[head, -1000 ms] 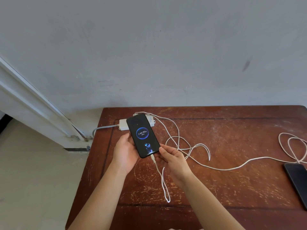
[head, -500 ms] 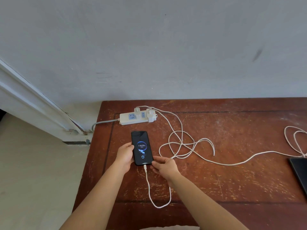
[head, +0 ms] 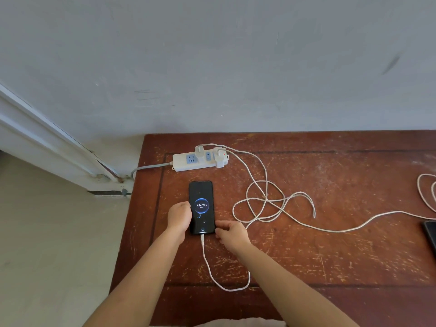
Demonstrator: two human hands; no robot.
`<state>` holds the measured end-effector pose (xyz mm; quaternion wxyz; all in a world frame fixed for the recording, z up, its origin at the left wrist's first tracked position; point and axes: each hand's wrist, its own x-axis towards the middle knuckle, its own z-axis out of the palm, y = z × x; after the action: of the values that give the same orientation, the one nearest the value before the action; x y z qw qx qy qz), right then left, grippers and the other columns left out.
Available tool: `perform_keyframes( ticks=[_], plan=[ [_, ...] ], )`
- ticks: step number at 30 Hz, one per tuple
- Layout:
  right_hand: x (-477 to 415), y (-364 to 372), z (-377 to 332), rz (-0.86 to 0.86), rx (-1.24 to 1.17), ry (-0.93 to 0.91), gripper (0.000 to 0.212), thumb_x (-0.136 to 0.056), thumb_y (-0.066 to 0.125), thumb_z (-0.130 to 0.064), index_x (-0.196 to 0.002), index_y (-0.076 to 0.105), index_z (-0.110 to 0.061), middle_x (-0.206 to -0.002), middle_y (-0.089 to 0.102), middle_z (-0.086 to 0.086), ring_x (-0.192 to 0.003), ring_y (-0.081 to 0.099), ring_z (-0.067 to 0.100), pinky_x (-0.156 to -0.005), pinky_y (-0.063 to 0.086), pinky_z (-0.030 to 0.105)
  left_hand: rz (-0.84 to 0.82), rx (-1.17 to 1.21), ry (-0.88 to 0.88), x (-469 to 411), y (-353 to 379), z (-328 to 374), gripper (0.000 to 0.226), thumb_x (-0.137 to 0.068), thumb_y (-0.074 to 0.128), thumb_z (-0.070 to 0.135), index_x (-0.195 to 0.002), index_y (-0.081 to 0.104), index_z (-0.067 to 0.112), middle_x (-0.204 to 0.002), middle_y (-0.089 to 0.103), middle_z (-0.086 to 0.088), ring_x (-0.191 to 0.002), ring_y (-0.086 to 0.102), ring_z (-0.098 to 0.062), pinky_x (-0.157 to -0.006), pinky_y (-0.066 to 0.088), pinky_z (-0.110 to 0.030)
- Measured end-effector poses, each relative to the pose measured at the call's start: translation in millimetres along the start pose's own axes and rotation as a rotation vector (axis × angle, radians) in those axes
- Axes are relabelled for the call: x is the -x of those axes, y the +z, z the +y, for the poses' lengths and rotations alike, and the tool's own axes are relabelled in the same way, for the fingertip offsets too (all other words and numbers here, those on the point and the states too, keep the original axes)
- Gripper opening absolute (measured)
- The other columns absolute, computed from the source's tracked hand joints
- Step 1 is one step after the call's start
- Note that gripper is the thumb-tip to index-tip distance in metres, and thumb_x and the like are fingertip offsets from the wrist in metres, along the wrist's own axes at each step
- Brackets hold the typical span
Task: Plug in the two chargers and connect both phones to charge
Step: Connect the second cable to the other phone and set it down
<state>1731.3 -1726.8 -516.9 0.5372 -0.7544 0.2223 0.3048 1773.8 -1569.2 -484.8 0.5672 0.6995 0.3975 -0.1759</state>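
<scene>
A black phone point(head: 201, 197) lies flat on the brown table point(head: 330, 256), its screen lit with a charging ring reading 44.91%. A white cable point(head: 207, 263) is plugged into its bottom end and loops toward the table's front. My left hand point(head: 179, 217) holds the phone's left edge. My right hand point(head: 232, 233) touches its lower right corner. Two white chargers point(head: 219, 155) sit in the white power strip point(head: 188, 161) at the back. A second dark phone point(head: 430, 234) lies at the right edge, mostly cut off, with a cable point(head: 377, 218) running to it.
The two white cables tangle in loose loops point(head: 266, 204) right of the lit phone. More cable coils point(head: 427, 192) at the far right. The strip's grey cord point(head: 146, 167) drops off the table's left edge. A grey wall stands behind; floor lies left.
The phone went from being held up in the air to lying flat on the table, and both hands came down with it. The screen reading rose slightly.
</scene>
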Motion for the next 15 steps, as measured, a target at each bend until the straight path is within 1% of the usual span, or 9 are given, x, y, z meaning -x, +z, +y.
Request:
perform_keyframes(
  ticks=[2, 4, 6, 8, 10, 12, 13, 15],
  plan=[
    [-2.3, 1.2, 0.0, -0.010, 0.042, -0.013, 0.033, -0.097, 0.057, -0.017, -0.127, 0.069, -0.022, -0.096, 0.070, 0.000, -0.071, 0.061, 0.012, -0.079, 0.057, 0.030, 0.008, -0.009, -0.017, -2.1, 0.6, -1.5, 0.031, -0.096, 0.043, 0.017, -0.091, 0.066, -0.002, -0.090, 0.071, -0.012, -0.080, 0.062, -0.022, -0.068, 0.046, -0.034],
    [-3.6, 1.3, 0.2, -0.021, 0.050, -0.011, 0.033, -0.098, 0.055, -0.017, -0.128, 0.069, -0.022, -0.099, 0.069, -0.001, -0.072, 0.060, 0.011, -0.074, 0.056, 0.027, 0.016, -0.027, -0.026, -3.2, 1.7, -0.7, 0.029, -0.098, 0.041, 0.020, -0.084, 0.063, 0.007, -0.086, 0.065, -0.008, -0.077, 0.058, -0.018, -0.064, 0.044, -0.033],
    [-3.9, 0.8, 0.9, -0.037, 0.060, -0.014, 0.034, -0.099, 0.055, -0.017, -0.130, 0.067, -0.022, -0.108, 0.071, 0.000, -0.076, 0.062, 0.010, -0.073, 0.055, 0.024, 0.021, -0.018, -0.026, -3.9, 2.8, -1.3, 0.027, -0.100, 0.042, 0.023, -0.079, 0.058, 0.017, -0.084, 0.062, -0.002, -0.077, 0.057, -0.015, -0.061, 0.045, -0.030],
    [-4.6, -0.4, 1.6, -0.057, 0.062, -0.013, 0.036, -0.098, 0.055, -0.013, -0.132, 0.066, -0.020, -0.118, 0.072, 0.002, -0.083, 0.064, 0.011, -0.074, 0.054, 0.024, 0.013, -0.014, -0.023, -3.0, 3.5, -2.1, 0.027, -0.101, 0.042, 0.024, -0.078, 0.055, 0.021, -0.085, 0.061, 0.002, -0.079, 0.057, -0.012, -0.061, 0.044, -0.029],
    [-4.5, -2.3, 2.0, -0.096, 0.050, -0.004, 0.041, -0.096, 0.055, -0.006, -0.135, 0.063, -0.017, -0.121, 0.071, 0.001, -0.083, 0.063, 0.010, -0.073, 0.051, 0.023, 0.008, -0.015, -0.013, -3.2, 3.3, -4.6, 0.026, -0.102, 0.042, 0.025, -0.081, 0.056, 0.020, -0.088, 0.061, 0.003, -0.081, 0.056, -0.011, -0.064, 0.044, -0.030],
    [-2.3, -6.3, 1.0, -0.131, 0.045, -0.013, 0.045, -0.095, 0.054, -0.003, -0.137, 0.060, -0.016, -0.116, 0.070, -0.003, -0.079, 0.061, 0.009, -0.071, 0.051, 0.024, 0.009, -0.020, 0.008, -2.0, 1.7, -7.6, 0.023, -0.103, 0.042, 0.026, -0.086, 0.056, 0.021, -0.091, 0.060, 0.005, -0.083, 0.055, -0.009, -0.067, 0.045, -0.031],
    [-0.9, -9.8, -0.2, -0.135, 0.065, -0.035, 0.045, -0.095, 0.054, -0.004, -0.138, 0.059, -0.017, -0.115, 0.070, -0.003, -0.080, 0.061, 0.009, -0.072, 0.052, 0.025, 0.007, -0.030, 0.023, -0.7, 0.8, -8.3, 0.023, -0.103, 0.041, 0.026, -0.087, 0.057, 0.021, -0.092, 0.060, 0.005, -0.084, 0.055, -0.009, -0.068, 0.045, -0.030],
    [4.0, -19.9, -3.0, -0.121, 0.157, -0.108, 0.044, -0.096, 0.055, -0.010, -0.140, 0.058, -0.019, -0.123, 0.070, 0.000, -0.082, 0.061, 0.008, -0.075, 0.051, 0.022, -0.009, -0.117, 0.072, 4.0, -1.2, -7.4, 0.025, -0.104, 0.039, 0.026, -0.096, 0.061, 0.016, -0.101, 0.060, 0.003, -0.087, 0.054, -0.011, -0.075, 0.044, -0.031]
  ],
)
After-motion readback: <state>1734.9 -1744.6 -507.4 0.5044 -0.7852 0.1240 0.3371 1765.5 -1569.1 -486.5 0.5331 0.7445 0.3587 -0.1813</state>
